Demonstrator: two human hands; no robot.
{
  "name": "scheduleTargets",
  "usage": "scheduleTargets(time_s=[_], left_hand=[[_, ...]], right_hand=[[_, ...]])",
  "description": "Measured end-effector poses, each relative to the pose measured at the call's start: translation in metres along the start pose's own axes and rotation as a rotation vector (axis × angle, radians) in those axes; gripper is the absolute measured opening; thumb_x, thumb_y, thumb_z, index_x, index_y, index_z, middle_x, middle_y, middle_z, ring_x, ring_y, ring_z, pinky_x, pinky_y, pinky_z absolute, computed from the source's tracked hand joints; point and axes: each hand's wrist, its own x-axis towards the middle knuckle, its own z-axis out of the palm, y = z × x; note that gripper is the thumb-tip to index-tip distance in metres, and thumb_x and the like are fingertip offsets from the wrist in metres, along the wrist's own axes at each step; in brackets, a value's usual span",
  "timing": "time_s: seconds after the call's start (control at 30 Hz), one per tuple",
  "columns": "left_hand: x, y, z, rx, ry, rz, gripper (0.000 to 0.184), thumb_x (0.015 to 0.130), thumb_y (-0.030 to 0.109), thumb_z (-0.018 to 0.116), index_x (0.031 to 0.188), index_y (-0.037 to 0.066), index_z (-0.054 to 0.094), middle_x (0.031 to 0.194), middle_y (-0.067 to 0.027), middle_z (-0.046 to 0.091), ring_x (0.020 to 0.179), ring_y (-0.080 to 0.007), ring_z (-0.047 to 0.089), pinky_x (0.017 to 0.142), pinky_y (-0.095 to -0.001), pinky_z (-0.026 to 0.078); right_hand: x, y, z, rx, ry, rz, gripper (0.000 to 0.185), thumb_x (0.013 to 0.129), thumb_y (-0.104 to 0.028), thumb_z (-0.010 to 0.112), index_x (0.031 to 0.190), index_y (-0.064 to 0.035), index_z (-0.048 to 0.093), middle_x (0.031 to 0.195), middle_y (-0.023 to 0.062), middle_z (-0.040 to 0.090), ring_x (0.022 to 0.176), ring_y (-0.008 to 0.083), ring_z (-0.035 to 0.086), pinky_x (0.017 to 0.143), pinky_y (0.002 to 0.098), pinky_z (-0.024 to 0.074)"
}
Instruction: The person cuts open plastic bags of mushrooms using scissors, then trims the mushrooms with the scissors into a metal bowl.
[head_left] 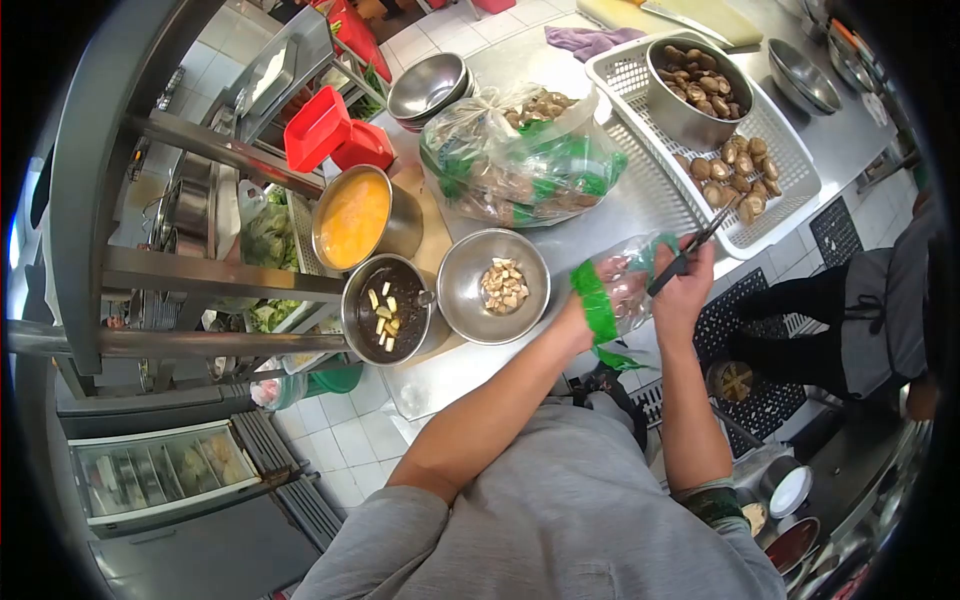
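My left hand (622, 285) is at the near edge of the steel table, seen through a clear plastic bag (640, 318) with green edging that wraps around it; its fingers look bent, and what lies under them is hard to make out. Close beside it, my right hand (688, 285) grips black-handled scissors (680, 265), their blades pointing up and right toward a white basket (640, 125). Whole brown mushrooms (735, 175) lie in that basket. To the left, a steel bowl (460, 290) contains cut pale mushroom pieces (503, 287).
A large plastic bag of mushrooms (525, 160) stands mid-table. A pot of mushrooms (697, 95) sits in the basket. Pots of orange liquid (357, 222) and dark sauce (385, 325) stand left, by a shelf frame (220, 275). Another person (850, 320) stands at right.
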Motion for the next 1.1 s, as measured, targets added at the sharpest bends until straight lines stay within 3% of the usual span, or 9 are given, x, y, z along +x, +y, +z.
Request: scheduleTargets(time_s=[0.17,0.27,0.37,0.5,0.63,0.67,0.8,0.9,1.1], left_hand=[[-0.011,-0.001,-0.009,0.065,0.137,0.247,0.035,0.090,0.011,0.073,0.118,0.006,0.053,0.104,-0.0057,0.062,0.093,-0.0150,0.064,0.077,-0.0310,0.054],[-0.008,-0.023,-0.019,0.189,0.172,0.413,0.033,0.088,0.011,0.075,0.112,0.005,0.053,0.101,-0.0058,0.061,0.092,-0.0150,0.063,0.078,-0.0322,0.053],[-0.026,-0.021,-0.001,0.918,0.347,0.583,0.036,0.085,0.011,0.076,0.113,0.002,0.054,0.099,-0.0077,0.063,0.091,-0.0162,0.063,0.080,-0.0321,0.052],[-0.042,-0.009,0.009,0.712,0.084,0.385,0.037,0.089,0.019,0.074,0.117,-0.002,0.061,0.103,-0.0119,0.068,0.093,-0.0189,0.064,0.083,-0.0336,0.051],[-0.051,-0.006,0.004,0.974,0.253,0.591,0.031,0.092,0.019,0.071,0.114,-0.002,0.064,0.103,-0.0103,0.068,0.089,-0.0185,0.063,0.081,-0.0338,0.051],[-0.053,0.006,0.000,1.154,0.297,0.451,0.027,0.091,0.017,0.072,0.112,0.002,0.065,0.097,-0.0069,0.066,0.083,-0.0149,0.061,0.075,-0.0314,0.051],[-0.080,0.034,-0.006,0.811,0.287,0.636,0.024,0.094,0.016,0.071,0.114,0.005,0.064,0.093,-0.0011,0.061,0.079,-0.0077,0.056,0.067,-0.0252,0.050],[-0.101,0.033,-0.020,0.674,0.236,0.293,0.028,0.095,0.018,0.070,0.119,0.006,0.062,0.093,-0.0004,0.061,0.081,-0.0069,0.057,0.069,-0.0249,0.051],[-0.087,0.004,-0.024,0.563,0.079,0.000,0.034,0.097,0.028,0.067,0.122,0.007,0.061,0.092,0.0011,0.063,0.081,-0.0075,0.059,0.069,-0.0255,0.052]], right_hand=[[-0.012,-0.002,0.000,-0.195,0.043,-0.167,0.021,0.089,-0.002,0.069,0.096,-0.0027,0.049,0.086,0.0012,0.050,0.079,0.0100,0.048,0.073,0.0257,0.0432],[-0.015,-0.001,0.006,-0.022,0.073,-0.094,0.020,0.091,-0.001,0.067,0.094,-0.0058,0.048,0.083,-0.0025,0.048,0.076,0.0056,0.046,0.067,0.0219,0.0406],[-0.020,-0.004,0.006,0.154,0.105,0.021,0.018,0.093,-0.003,0.066,0.094,-0.0077,0.049,0.085,-0.0039,0.049,0.075,0.0029,0.046,0.063,0.0193,0.0381],[-0.020,0.003,0.006,0.296,0.181,0.088,0.017,0.095,-0.007,0.066,0.096,-0.0080,0.049,0.085,-0.0041,0.050,0.074,0.0033,0.045,0.062,0.0201,0.0382],[-0.018,0.002,-0.003,0.118,0.298,-0.012,0.019,0.095,-0.009,0.067,0.098,-0.0063,0.048,0.086,-0.0030,0.048,0.074,0.0049,0.045,0.062,0.0220,0.0394],[-0.012,0.009,-0.007,0.103,0.358,-0.035,0.020,0.095,-0.010,0.067,0.097,-0.0059,0.048,0.086,-0.0028,0.048,0.074,0.0051,0.045,0.062,0.0224,0.0392],[-0.005,0.042,-0.029,0.087,0.473,0.002,0.022,0.097,-0.013,0.067,0.098,-0.0052,0.047,0.088,-0.0009,0.049,0.075,0.0077,0.047,0.063,0.0241,0.0411],[-0.033,0.086,-0.043,-0.013,0.418,0.132,0.025,0.097,-0.018,0.067,0.098,-0.0062,0.046,0.089,0.0010,0.051,0.074,0.0096,0.051,0.062,0.0264,0.0456],[-0.051,0.061,-0.035,-0.086,0.168,0.355,0.029,0.096,-0.025,0.070,0.106,-0.0023,0.056,0.093,0.0052,0.060,0.080,0.0097,0.057,0.062,0.0235,0.0485]])
